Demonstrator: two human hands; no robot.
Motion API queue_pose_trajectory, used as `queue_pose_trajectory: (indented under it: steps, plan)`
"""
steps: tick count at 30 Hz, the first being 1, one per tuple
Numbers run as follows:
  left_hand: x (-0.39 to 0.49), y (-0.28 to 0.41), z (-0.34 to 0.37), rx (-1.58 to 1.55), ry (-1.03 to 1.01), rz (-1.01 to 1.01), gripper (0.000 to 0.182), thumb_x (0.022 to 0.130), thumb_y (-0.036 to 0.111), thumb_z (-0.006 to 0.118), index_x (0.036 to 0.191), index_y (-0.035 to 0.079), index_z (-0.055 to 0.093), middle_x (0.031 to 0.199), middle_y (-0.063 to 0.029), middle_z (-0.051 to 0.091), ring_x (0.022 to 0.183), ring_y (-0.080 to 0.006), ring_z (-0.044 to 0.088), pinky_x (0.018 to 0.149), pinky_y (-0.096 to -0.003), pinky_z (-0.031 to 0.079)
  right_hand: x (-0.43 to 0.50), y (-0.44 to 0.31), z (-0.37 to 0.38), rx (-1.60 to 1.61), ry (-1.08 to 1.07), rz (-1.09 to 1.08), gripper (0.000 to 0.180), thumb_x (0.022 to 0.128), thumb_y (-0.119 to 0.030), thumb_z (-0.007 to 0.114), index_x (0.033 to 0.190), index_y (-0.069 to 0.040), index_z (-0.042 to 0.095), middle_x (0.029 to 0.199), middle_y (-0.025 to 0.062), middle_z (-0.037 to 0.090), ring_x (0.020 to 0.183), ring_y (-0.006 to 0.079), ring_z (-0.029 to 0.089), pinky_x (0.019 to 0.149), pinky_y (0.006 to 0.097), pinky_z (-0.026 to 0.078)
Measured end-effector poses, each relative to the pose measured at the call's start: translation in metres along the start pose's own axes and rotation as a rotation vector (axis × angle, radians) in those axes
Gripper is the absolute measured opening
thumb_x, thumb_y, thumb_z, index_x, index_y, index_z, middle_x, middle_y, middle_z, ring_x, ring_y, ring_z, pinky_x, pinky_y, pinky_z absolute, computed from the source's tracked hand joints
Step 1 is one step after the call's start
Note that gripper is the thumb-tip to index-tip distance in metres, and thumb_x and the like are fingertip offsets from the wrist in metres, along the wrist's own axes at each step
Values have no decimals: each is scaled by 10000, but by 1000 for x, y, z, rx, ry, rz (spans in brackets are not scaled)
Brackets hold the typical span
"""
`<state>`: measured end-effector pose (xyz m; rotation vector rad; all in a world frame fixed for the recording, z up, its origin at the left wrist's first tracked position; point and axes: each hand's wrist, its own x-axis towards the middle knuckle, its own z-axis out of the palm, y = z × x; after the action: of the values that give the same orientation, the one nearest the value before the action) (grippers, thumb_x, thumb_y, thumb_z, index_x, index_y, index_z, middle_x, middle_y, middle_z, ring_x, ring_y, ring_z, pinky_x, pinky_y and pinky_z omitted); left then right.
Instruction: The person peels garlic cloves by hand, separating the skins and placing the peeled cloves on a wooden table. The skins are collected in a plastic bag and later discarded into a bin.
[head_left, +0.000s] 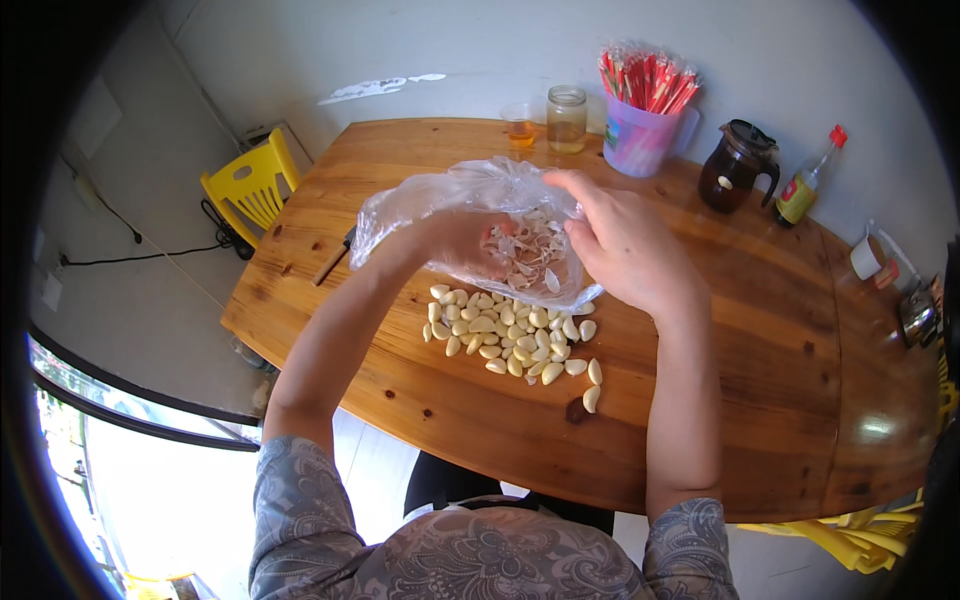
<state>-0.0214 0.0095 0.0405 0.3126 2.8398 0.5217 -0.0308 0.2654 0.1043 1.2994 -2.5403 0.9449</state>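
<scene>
A clear plastic bag (420, 191) lies on the wooden table, its mouth towards me. Papery garlic skins (529, 251) are inside it. My left hand (476, 244) reaches into the bag beside the skins. Blur and the film hide whether its fingers hold any. At the bag's right rim, my right hand (619, 236) grips the plastic with thumb and forefinger. Many peeled garlic cloves (510, 330) are spread just in front of the bag, and a few lie apart at the right. A knife with a wooden handle (330, 264) rests left of the bag, its blade partly covered.
Along the wall stand a cup of amber liquid (519, 127), a glass jar (566, 124), a pitcher of wrapped chopsticks (641, 139), a dark coffee pot (735, 169) and a red-capped bottle (806, 184). A yellow chair (251, 184) is beyond the table's left edge.
</scene>
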Motion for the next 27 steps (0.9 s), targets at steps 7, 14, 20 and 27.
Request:
queue_pose_trajectory:
  steps: [7,14,20,27]
  plan:
    - [-2,-5,14,-105,134,-121,237,792,64,591,1008,103,680,983,-114,690,934,-267,635,810,-380,488,-1,-2,0,35,38,-43,313,926,-48,527,1239,-47,529,833,198,650,739,344,631,664,446,456]
    - [0,-9,-26,15,352,-42,359,858,281,667,1149,70,656,1109,-120,664,1018,-259,616,882,-374,482,-1,0,-2,22,47,-20,262,931,-52,526,1191,-37,562,822,203,653,738,341,637,660,441,459]
    - [26,6,10,203,311,-99,462,857,390,676,1215,100,634,1138,-132,667,999,-289,633,867,-406,491,1,-3,0,9,60,-46,237,931,-50,516,1158,-30,581,850,215,660,778,351,647,690,443,469]
    - [36,-19,46,147,503,-42,234,904,227,569,1098,127,655,904,-152,698,858,-367,658,763,-456,516,1,5,-5,-39,97,27,208,919,-48,526,1110,-10,600,901,226,665,844,368,651,733,444,489]
